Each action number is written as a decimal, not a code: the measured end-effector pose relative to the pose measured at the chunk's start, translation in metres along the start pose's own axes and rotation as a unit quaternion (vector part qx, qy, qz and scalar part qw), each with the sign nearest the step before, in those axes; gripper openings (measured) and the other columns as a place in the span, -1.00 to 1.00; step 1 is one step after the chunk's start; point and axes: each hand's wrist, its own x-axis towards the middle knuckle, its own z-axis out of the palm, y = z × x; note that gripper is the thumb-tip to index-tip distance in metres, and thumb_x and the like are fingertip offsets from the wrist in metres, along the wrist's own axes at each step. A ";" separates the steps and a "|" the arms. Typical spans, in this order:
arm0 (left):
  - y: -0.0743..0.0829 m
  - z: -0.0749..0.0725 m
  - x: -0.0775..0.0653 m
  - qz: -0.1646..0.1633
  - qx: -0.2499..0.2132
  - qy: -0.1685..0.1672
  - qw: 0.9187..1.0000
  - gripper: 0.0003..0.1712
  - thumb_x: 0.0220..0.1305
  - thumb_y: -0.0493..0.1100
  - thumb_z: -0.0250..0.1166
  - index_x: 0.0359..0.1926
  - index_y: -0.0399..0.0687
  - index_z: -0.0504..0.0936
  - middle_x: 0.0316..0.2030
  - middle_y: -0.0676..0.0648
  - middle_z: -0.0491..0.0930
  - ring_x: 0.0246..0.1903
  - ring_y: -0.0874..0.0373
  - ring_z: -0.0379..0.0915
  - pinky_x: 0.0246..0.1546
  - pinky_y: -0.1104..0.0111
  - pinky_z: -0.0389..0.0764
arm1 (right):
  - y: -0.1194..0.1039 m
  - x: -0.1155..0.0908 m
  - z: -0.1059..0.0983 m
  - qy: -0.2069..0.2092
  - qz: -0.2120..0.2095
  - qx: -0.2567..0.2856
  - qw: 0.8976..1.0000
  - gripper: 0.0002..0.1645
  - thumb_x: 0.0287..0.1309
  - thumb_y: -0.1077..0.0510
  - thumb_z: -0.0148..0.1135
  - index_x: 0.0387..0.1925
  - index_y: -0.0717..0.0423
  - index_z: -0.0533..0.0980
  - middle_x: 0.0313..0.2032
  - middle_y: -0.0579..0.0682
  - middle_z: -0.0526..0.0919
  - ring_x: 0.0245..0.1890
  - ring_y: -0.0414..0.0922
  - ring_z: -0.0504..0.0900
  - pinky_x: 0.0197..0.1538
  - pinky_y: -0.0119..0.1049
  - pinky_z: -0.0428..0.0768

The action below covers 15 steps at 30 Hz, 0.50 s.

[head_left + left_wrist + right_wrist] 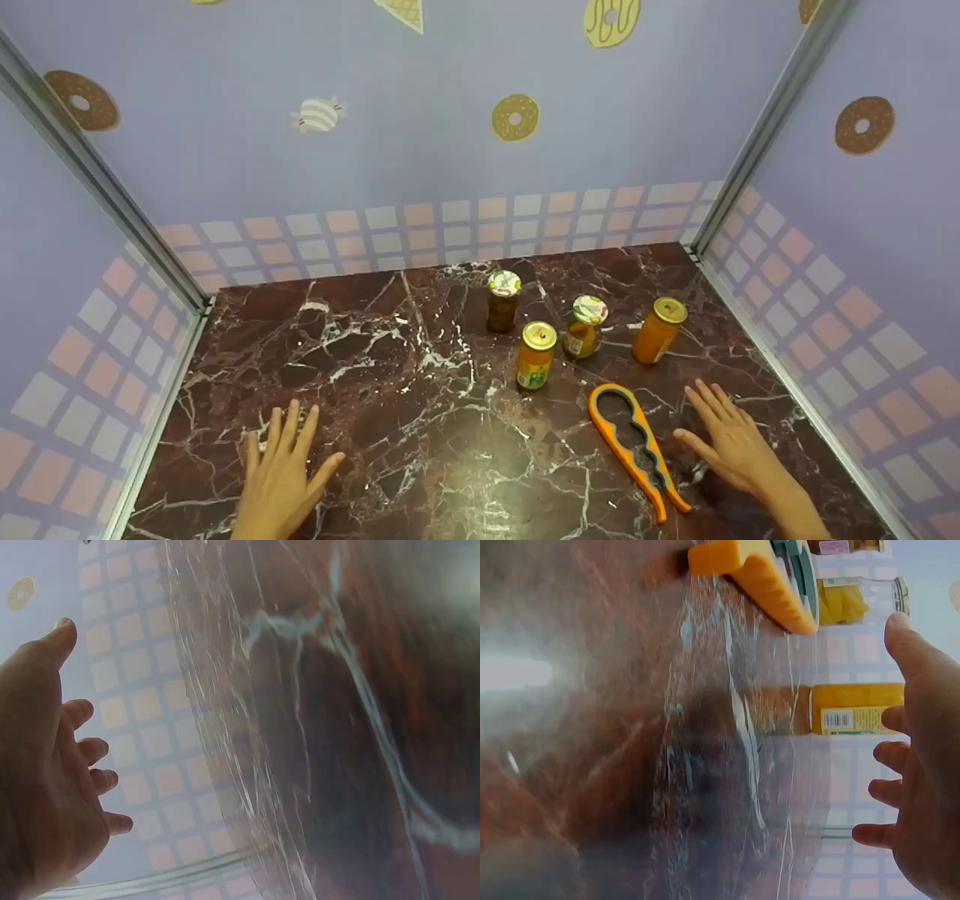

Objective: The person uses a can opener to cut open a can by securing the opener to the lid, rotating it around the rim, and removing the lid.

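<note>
Counter (420,450): dark red, with white veins; I take its far edge as 12 o'clock, as the person sees it

Left hand (277,474): at 8 o'clock, fingers stretched and thumb set apart, with nothing in its hold; it seems to hover above the counter, well apart from the jars, as if only resting in the air

Right hand (731,448): between 3 and 4 o'clock, fingers straight, thumb well unfolded, also holding nothing; the thumb points towards the opener but does not touch it

Opener (622,450): lies flat just beside the right hand, at 9 o'clock from it; its handles (657,505) point to 5 o'clock, probably so that they come near to the person, and flat because such a thin shape would hardly stand

Front jar (535,361): upright, at 10 o'clock from the opener, the nearest jar to the person

Squat jar (582,337): upright, at 2 o'clock from the front jar

Dark jar (502,309): upright, at 11 o'clock from the front jar, close to the far edge

Right jar (657,336): upright, at 3 o'clock from the squat jar

Lids (539,336): on all four jars, facing up; the jars seem apart, perhaps to leave space for fingers around each
</note>
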 end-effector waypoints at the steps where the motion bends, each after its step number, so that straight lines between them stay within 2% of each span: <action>1: 0.002 0.002 0.001 0.003 -0.001 0.000 1.000 -0.09 0.23 0.37 0.00 0.45 0.11 -0.07 0.43 -0.14 -0.25 0.39 -0.09 -0.49 0.23 -0.11 -0.56 | -0.002 0.000 0.000 0.001 -0.003 -0.002 1.000 -0.12 0.19 -0.25 0.08 0.43 -0.09 0.01 0.42 0.03 -0.06 0.37 0.17 -0.07 0.12 0.38 0.06; 9: 0.026 0.014 0.015 0.005 -0.034 -0.002 0.999 -0.15 0.27 0.32 -0.02 0.45 0.17 -0.09 0.43 -0.15 -0.25 0.38 -0.10 -0.48 0.23 -0.13 -0.52 | -0.017 -0.003 0.001 0.002 -0.008 0.010 1.000 -0.12 0.18 -0.22 0.13 0.43 -0.19 -0.01 0.42 -0.03 -0.07 0.37 0.14 -0.05 0.08 0.42 0.08; 15: 0.046 0.021 0.028 0.000 -0.088 -0.015 0.996 -0.19 0.31 0.27 -0.02 0.45 0.22 -0.12 0.42 -0.12 -0.20 0.38 -0.13 -0.33 0.25 -0.17 -0.34 | -0.031 -0.005 0.002 0.022 -0.019 0.020 0.999 -0.13 0.17 -0.24 0.12 0.42 -0.16 0.03 0.39 0.09 0.05 0.31 0.21 0.08 0.10 0.36 0.14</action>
